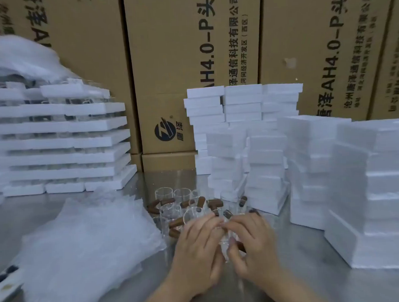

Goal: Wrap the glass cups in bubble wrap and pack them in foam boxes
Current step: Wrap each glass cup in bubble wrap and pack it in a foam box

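Observation:
My left hand (pixel 196 248) and my right hand (pixel 254 240) meet at the table's middle, both curled round one clear glass cup (pixel 226 243) with a brown handle; the cup is mostly hidden between the fingers. Just behind them stands a cluster of several glass cups (pixel 171 205) with brown wooden handles. A loose pile of bubble wrap sheets (pixel 83 247) lies to the left of my hands. Stacks of white foam boxes (pixel 264 170) rise behind and to the right.
A stack of foam trays with glassware (pixel 59 144) fills the back left, topped with bubble wrap. Tall foam box stacks (pixel 380 187) stand at the right. Large cardboard cartons (pixel 189 59) wall off the back. The metal table (pixel 315 271) shows near the front.

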The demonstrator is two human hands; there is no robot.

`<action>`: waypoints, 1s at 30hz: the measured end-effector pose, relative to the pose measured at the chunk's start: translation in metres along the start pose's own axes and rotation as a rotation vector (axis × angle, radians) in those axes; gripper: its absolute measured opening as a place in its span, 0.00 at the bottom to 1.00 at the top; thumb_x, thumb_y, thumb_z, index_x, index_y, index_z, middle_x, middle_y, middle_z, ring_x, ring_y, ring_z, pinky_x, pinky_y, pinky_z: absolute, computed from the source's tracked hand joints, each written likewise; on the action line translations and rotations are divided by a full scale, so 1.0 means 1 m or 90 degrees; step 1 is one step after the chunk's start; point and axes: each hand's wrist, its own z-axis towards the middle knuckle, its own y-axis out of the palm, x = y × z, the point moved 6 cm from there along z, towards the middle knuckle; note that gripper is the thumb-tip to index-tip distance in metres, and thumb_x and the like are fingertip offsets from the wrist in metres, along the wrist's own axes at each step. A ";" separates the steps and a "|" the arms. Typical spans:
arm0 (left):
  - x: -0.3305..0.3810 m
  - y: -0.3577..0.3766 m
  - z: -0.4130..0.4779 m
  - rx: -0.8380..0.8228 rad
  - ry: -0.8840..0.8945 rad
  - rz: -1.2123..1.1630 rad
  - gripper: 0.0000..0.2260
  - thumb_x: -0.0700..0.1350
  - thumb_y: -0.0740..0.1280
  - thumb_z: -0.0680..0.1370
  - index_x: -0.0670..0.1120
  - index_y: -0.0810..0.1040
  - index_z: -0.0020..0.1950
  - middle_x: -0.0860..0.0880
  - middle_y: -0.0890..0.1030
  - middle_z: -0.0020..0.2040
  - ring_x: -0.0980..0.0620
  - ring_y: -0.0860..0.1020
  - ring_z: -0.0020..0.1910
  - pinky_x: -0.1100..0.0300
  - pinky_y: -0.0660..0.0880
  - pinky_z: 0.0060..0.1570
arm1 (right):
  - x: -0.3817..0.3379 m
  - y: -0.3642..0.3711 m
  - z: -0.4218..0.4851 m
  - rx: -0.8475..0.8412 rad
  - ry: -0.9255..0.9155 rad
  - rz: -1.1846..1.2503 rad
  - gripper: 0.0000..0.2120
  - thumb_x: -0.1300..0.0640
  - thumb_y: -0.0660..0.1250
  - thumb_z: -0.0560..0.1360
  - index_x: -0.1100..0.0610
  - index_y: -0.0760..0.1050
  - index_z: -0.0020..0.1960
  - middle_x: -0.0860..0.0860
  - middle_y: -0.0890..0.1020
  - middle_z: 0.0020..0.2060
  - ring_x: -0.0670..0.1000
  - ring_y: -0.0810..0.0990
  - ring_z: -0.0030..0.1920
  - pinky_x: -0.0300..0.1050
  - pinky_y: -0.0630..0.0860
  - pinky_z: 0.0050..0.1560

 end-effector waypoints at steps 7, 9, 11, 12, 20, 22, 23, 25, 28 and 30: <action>-0.037 0.016 -0.007 -0.159 -0.069 0.115 0.14 0.51 0.64 0.71 0.46 0.79 0.53 0.49 0.78 0.58 0.50 0.73 0.61 0.57 0.64 0.61 | 0.023 0.026 -0.005 -0.199 0.006 -0.243 0.15 0.44 0.60 0.69 0.53 0.80 0.39 0.47 0.77 0.36 0.51 0.76 0.36 0.47 0.70 0.41; -0.041 0.018 -0.007 -0.173 -0.079 0.118 0.15 0.52 0.63 0.71 0.46 0.79 0.53 0.49 0.78 0.57 0.50 0.74 0.60 0.57 0.65 0.58 | 0.025 0.029 -0.003 -0.232 0.011 -0.266 0.18 0.42 0.58 0.69 0.53 0.80 0.35 0.47 0.76 0.33 0.51 0.76 0.34 0.47 0.70 0.41; -0.044 0.018 -0.005 -0.183 -0.079 0.110 0.15 0.52 0.63 0.71 0.46 0.79 0.52 0.50 0.78 0.56 0.50 0.74 0.59 0.57 0.67 0.56 | 0.023 0.033 -0.003 -0.268 -0.010 -0.271 0.20 0.39 0.58 0.68 0.53 0.79 0.33 0.48 0.75 0.32 0.51 0.74 0.31 0.46 0.70 0.39; -0.045 0.019 -0.005 -0.187 -0.078 0.109 0.14 0.51 0.63 0.72 0.46 0.79 0.52 0.49 0.78 0.56 0.49 0.74 0.59 0.56 0.68 0.56 | 0.020 0.034 -0.004 -0.278 -0.024 -0.266 0.20 0.38 0.59 0.68 0.53 0.77 0.32 0.48 0.74 0.33 0.51 0.72 0.29 0.45 0.69 0.38; -0.050 0.028 -0.005 -0.218 -0.083 0.112 0.15 0.49 0.61 0.74 0.44 0.81 0.54 0.46 0.78 0.60 0.46 0.73 0.63 0.51 0.70 0.61 | 0.014 0.041 -0.020 -0.403 -0.059 -0.237 0.13 0.43 0.65 0.68 0.54 0.75 0.38 0.51 0.78 0.48 0.53 0.75 0.26 0.40 0.60 0.31; -0.050 0.028 -0.005 -0.212 -0.083 0.110 0.15 0.49 0.61 0.74 0.44 0.81 0.53 0.47 0.78 0.59 0.46 0.74 0.62 0.51 0.70 0.61 | 0.021 0.042 -0.021 -0.430 -0.022 -0.214 0.14 0.42 0.60 0.73 0.53 0.73 0.42 0.48 0.74 0.54 0.53 0.75 0.30 0.42 0.63 0.32; -0.051 0.028 -0.005 -0.207 -0.083 0.105 0.15 0.49 0.61 0.74 0.44 0.81 0.53 0.47 0.78 0.59 0.46 0.74 0.62 0.50 0.70 0.61 | 0.025 0.041 -0.021 -0.436 0.006 -0.193 0.14 0.42 0.59 0.74 0.53 0.73 0.42 0.46 0.72 0.55 0.52 0.74 0.32 0.43 0.65 0.32; -0.050 0.026 -0.005 -0.192 -0.086 0.092 0.15 0.49 0.61 0.74 0.44 0.82 0.53 0.47 0.78 0.60 0.46 0.74 0.63 0.50 0.69 0.63 | 0.032 0.034 -0.020 -0.412 0.077 -0.131 0.13 0.42 0.61 0.74 0.52 0.71 0.41 0.43 0.70 0.52 0.50 0.74 0.33 0.45 0.70 0.35; -0.047 0.019 -0.005 -0.135 -0.086 0.060 0.17 0.49 0.61 0.74 0.44 0.80 0.59 0.47 0.77 0.63 0.47 0.71 0.67 0.52 0.63 0.67 | 0.043 0.024 -0.017 -0.328 0.182 0.032 0.09 0.52 0.66 0.73 0.49 0.68 0.36 0.42 0.69 0.44 0.45 0.72 0.32 0.41 0.69 0.36; -0.043 0.010 -0.006 -0.082 -0.077 0.016 0.18 0.49 0.60 0.76 0.44 0.78 0.62 0.47 0.76 0.64 0.48 0.70 0.68 0.53 0.62 0.68 | 0.044 0.023 -0.018 -0.282 0.240 0.165 0.13 0.58 0.67 0.73 0.47 0.66 0.34 0.43 0.70 0.42 0.46 0.71 0.34 0.36 0.66 0.36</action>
